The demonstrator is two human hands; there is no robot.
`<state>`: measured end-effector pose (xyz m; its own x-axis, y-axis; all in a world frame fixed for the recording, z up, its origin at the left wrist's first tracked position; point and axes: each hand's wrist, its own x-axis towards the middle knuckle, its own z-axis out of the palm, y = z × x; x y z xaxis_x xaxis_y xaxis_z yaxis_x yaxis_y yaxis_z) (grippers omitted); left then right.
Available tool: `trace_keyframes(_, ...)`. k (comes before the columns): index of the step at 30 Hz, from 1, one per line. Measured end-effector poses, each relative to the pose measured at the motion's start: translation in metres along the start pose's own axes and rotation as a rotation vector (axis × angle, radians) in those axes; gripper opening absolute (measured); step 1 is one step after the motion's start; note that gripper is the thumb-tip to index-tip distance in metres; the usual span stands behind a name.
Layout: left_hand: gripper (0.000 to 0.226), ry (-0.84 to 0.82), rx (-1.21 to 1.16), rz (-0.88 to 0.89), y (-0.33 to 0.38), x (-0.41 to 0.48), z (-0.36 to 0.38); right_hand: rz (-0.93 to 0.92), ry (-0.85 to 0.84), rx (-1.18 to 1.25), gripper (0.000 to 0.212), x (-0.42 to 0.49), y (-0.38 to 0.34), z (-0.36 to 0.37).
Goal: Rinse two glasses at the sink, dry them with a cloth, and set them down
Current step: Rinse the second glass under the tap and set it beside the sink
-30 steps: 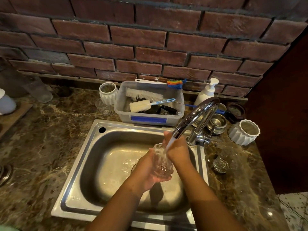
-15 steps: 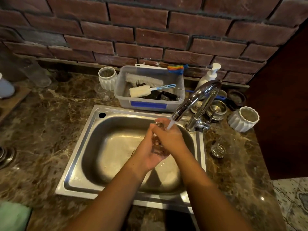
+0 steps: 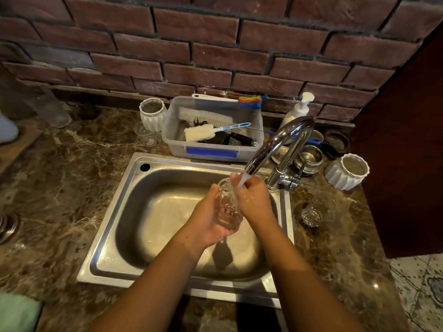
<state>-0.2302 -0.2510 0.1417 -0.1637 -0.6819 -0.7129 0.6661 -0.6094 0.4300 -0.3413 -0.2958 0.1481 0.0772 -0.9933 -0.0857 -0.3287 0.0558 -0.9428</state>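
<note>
Two hands on one glass (image 3: 227, 207), over the sink (image 3: 115, 236), a little toward 2 o'clock of the basin's middle. Left hand (image 3: 206, 224) cupped it from below and from 9 o'clock, fingers curled under the base, thumb up its side. Right hand (image 3: 254, 202) gripped it from 3 o'clock, fingers bent over toward the rim. Glass tilted, mouth toward 12. Tap (image 3: 280, 142) stood at the sink's 2 o'clock corner; its water (image 3: 243, 179) ran onto my right fingers and the rim. Second glass (image 3: 316, 210) sat on the counter (image 3: 60, 188) at 3 o'clock of the sink, apart from my hands. Tub (image 3: 211, 149) of brushes at 12. Green cloth (image 3: 16, 312) at 8 o'clock, at the frame's edge.
</note>
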Motion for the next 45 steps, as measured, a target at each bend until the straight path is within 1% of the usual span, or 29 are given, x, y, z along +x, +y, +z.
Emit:
trace_keyframes(2,0.051,-0.035,0.131,0.041,0.001,-0.002,0.005,0.029,-0.016,-0.088,0.034,0.009,-0.004,-0.007)
trace_keyframes(5,0.046,-0.054,0.299,0.116,-0.002,-0.003,0.014,0.096,0.042,-0.156,0.017,0.018,-0.005,-0.009)
trace_keyframes(7,0.045,-0.048,0.286,0.139,-0.001,-0.005,0.015,0.103,0.128,-0.109,0.015,0.012,-0.005,-0.005)
trace_keyframes(9,0.044,-0.037,0.171,0.150,0.001,-0.006,0.014,0.114,0.141,-0.023,0.010,-0.004,-0.009,0.006)
trace_keyframes(10,0.043,-0.034,0.085,0.147,0.002,-0.006,0.012,0.100,0.100,0.024,0.014,-0.015,-0.011,0.013)
trace_keyframes(11,0.044,-0.032,-0.001,0.129,0.002,-0.006,0.010,0.057,0.053,0.012,0.028,-0.024,-0.011,0.021)
trace_keyframes(13,0.049,-0.043,-0.114,0.089,0.000,-0.006,0.007,-0.010,-0.063,-0.192,0.058,-0.035,-0.011,0.030)
trace_keyframes(14,0.051,-0.040,-0.140,0.077,-0.001,-0.007,0.007,-0.009,-0.124,-0.298,0.063,-0.036,-0.012,0.030)
trace_keyframes(15,0.053,-0.025,-0.150,0.075,-0.001,-0.008,0.006,0.019,-0.171,-0.361,0.061,-0.033,-0.016,0.028)
trace_keyframes(16,0.052,-0.010,-0.141,0.081,-0.001,-0.008,0.005,0.076,-0.184,-0.337,0.052,-0.026,-0.019,0.024)
trace_keyframes(18,0.049,0.008,-0.088,0.082,-0.001,-0.007,0.006,0.260,-0.075,-0.055,0.024,-0.010,-0.027,0.016)
trace_keyframes(19,0.048,0.003,-0.075,0.075,0.000,-0.006,0.007,0.362,-0.022,0.048,0.024,-0.002,-0.029,0.011)
trace_keyframes(21,0.050,-0.022,-0.099,0.068,0.001,-0.006,0.008,0.563,-0.028,0.268,0.027,0.013,-0.031,0.002)
trace_keyframes(23,0.048,-0.041,-0.167,0.082,0.001,-0.004,0.006,0.637,-0.059,0.594,0.029,0.012,-0.031,0.003)
trace_keyframes(24,0.048,-0.048,-0.193,0.090,0.001,-0.004,0.005,0.605,-0.039,0.644,0.030,0.009,-0.027,0.005)
trace_keyframes(25,0.051,-0.051,-0.183,0.096,0.000,-0.005,0.004,0.509,-0.009,0.551,0.030,0.004,-0.023,0.006)
trace_keyframes(26,0.053,-0.055,-0.133,0.101,-0.001,-0.005,0.002,0.389,0.013,0.391,0.030,0.000,-0.021,0.006)
trace_keyframes(27,0.054,-0.054,-0.045,0.108,-0.003,-0.005,0.000,0.281,0.035,0.252,0.030,-0.001,-0.020,0.004)
trace_keyframes(28,0.055,-0.046,0.063,0.120,-0.004,-0.006,-0.001,0.226,0.026,0.174,0.030,0.003,-0.023,0.001)
trace_keyframes(31,0.056,-0.060,0.302,0.162,-0.002,-0.013,0.004,0.123,-0.030,-0.075,0.033,0.012,-0.025,-0.007)
trace_keyframes(32,0.053,-0.067,0.319,0.166,-0.001,-0.015,0.007,0.091,-0.011,-0.108,0.032,0.013,-0.024,-0.008)
trace_keyframes(34,0.046,-0.056,0.275,0.167,0.000,-0.017,0.011,0.083,0.097,-0.029,0.013,0.012,-0.020,-0.004)
trace_keyframes(35,0.043,-0.040,0.235,0.158,0.000,-0.017,0.012,0.104,0.125,0.027,0.006,0.009,-0.019,0.001)
trace_keyframes(36,0.043,-0.020,0.186,0.152,0.000,-0.016,0.012,0.145,0.115,0.066,0.007,0.006,-0.020,0.007)
trace_keyframes(39,0.050,0.027,0.098,0.176,-0.003,-0.014,0.010,0.364,0.014,0.123,0.037,-0.005,-0.022,0.021)
trace_keyframes(40,0.050,0.056,0.150,0.193,-0.004,-0.015,0.009,0.442,-0.027,0.161,0.041,-0.010,-0.021,0.022)
trace_keyframes(42,0.052,0.138,0.347,0.218,-0.009,-0.018,0.007,0.626,-0.077,0.403,0.045,-0.027,-0.014,0.019)
trace_keyframes(44,0.057,0.201,0.528,0.189,-0.016,-0.023,0.006,0.763,-0.088,0.632,0.046,-0.045,-0.006,0.013)
trace_keyframes(45,0.058,0.225,0.595,0.164,-0.020,-0.026,0.006,0.807,-0.101,0.686,0.046,-0.053,-0.002,0.012)
